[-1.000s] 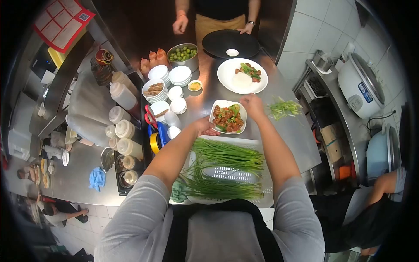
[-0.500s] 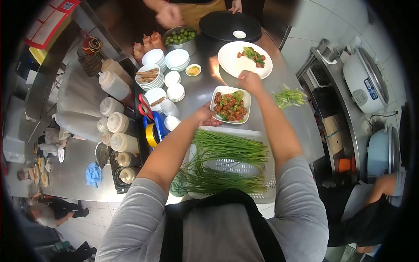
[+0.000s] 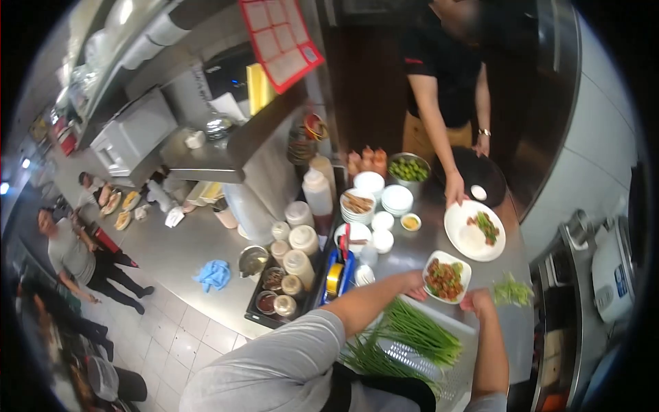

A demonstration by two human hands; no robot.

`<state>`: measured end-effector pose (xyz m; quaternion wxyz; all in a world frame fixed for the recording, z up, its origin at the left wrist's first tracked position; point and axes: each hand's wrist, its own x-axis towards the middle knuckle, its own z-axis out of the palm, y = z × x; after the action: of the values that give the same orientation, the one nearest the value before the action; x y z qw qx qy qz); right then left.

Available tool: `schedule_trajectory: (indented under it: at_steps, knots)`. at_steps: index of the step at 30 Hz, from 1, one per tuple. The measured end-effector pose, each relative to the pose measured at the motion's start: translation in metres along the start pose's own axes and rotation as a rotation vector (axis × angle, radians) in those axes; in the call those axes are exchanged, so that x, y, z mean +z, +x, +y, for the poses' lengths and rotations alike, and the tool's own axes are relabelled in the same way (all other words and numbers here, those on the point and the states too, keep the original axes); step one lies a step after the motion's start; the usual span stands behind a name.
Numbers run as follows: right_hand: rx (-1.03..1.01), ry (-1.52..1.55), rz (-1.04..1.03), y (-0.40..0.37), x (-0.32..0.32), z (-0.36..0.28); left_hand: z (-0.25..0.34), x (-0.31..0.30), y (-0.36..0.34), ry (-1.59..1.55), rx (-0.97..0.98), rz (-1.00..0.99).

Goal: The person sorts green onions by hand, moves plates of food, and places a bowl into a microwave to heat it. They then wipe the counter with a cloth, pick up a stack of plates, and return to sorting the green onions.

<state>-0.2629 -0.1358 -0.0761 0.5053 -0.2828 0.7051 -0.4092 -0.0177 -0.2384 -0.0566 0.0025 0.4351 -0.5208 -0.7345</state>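
Note:
A square white bowl (image 3: pixel 430 261) of browned meat pieces with chopped greens stands on the steel counter in front of me. My left hand (image 3: pixel 413 284) grips its left rim, fingers partly tucked beneath the edge. At the lower right corner of the bowl, my right hand (image 3: pixel 478 301) has curled fingers against the rim. Just beyond is a large white plate (image 3: pixel 461 242) with rice and a similar meat-and-greens portion; a co-worker's hand (image 3: pixel 454 189) touches its far rim. Nearer my body, a white perforated basket (image 3: pixel 449 393) holds long green stalks (image 3: pixel 425 333), partly covered by my left arm.
Left of the bowl stand stacked white dishes (image 3: pixel 397 199), a sauce cup (image 3: pixel 410 222) and a blue tape dispenser (image 3: pixel 335 278). Squeeze bottles (image 3: pixel 302 240) line a divider. Behind are a pot of green fruits (image 3: pixel 410 168) and a round black tray (image 3: pixel 487 175). Cut greens (image 3: pixel 513 291) lie right.
My view has swung up and left. My right hand has come down from beside the large plate to the bowl's lower right corner. The co-worker now reaches to the plate's rim.

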Motion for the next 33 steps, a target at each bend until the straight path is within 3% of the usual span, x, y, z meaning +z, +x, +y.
schedule_trajectory:
  at_steps: [5, 7, 8, 9, 11, 13, 14, 16, 17, 18, 19, 20, 21, 22, 24, 26, 28, 30, 33]
  knots:
    - [-0.149, -0.307, 0.090, -0.009, 0.014, -0.020, -0.021, -0.002, 0.046, 0.127, -0.017, 0.062]
    - [-0.478, -0.647, 0.200, -0.022, 0.031, -0.038, -0.019, 0.000, 0.040, 0.202, 0.015, 0.122]
    - [-0.643, -0.813, 0.260, -0.029, 0.038, -0.046, -0.012, -0.001, 0.035, 0.445, 0.076, 0.130]
    - [-0.675, -0.788, 0.326, -0.042, 0.050, -0.062, -0.007, -0.001, 0.035, 0.688, 0.135, 0.134]
    - [-0.735, -0.736, 0.459, -0.066, 0.070, -0.090, -0.003, 0.003, 0.035, 0.854, 0.254, 0.285]
    - [-0.688, -0.810, 0.216, -0.052, 0.061, -0.087, -0.004, 0.012, 0.027, 0.683, 0.370, 0.574]
    - [-0.655, -0.844, 0.094, -0.043, 0.056, -0.084, 0.002, 0.009, 0.021, 0.740, 0.390, 0.584]
    - [-0.536, -1.046, -0.199, -0.025, 0.037, -0.069, 0.017, 0.017, -0.010, 0.857, 0.460, 0.542]
    - [-0.379, -0.946, -0.252, -0.043, 0.030, -0.086, 0.030, 0.021, -0.037, 0.910, 0.515, 0.513]
    - [-0.477, -1.002, -0.145, -0.043, 0.017, -0.088, 0.031, 0.016, -0.046, 0.665, 0.560, 0.339]
    - [-0.632, -1.003, -0.042, 0.005, -0.010, -0.059, 0.036, 0.021, -0.079, 0.617, 0.687, 0.255]
    - [-0.572, -0.753, -0.081, -0.035, -0.019, -0.087, 0.024, 0.018, -0.088, 0.675, 0.776, 0.314]
    - [-0.518, -0.552, -0.109, -0.029, -0.038, -0.091, 0.016, 0.019, -0.115, 0.555, 0.741, 0.175]
    - [-0.539, -0.607, -0.100, -0.022, -0.057, -0.094, 0.014, 0.019, -0.154, 0.582, 0.706, 0.045]
    - [-0.361, -0.613, 0.097, -0.049, -0.064, -0.123, -0.008, 0.016, -0.225, 0.379, 0.640, -0.190]
    - [-0.329, -0.574, 0.176, -0.044, -0.068, -0.138, -0.039, 0.008, -0.293, 0.213, 0.532, -0.214]
    - [-0.313, -0.555, 0.206, -0.042, -0.063, -0.156, -0.079, -0.009, -0.347, 0.168, 0.467, -0.062]
    - [-0.303, -0.550, 0.183, -0.040, -0.050, -0.169, -0.121, -0.022, -0.395, 0.144, 0.381, 0.234]
    - [-0.573, -0.972, 0.401, 0.037, -0.048, -0.144, -0.192, -0.046, -0.441, -0.096, 0.419, 0.609]
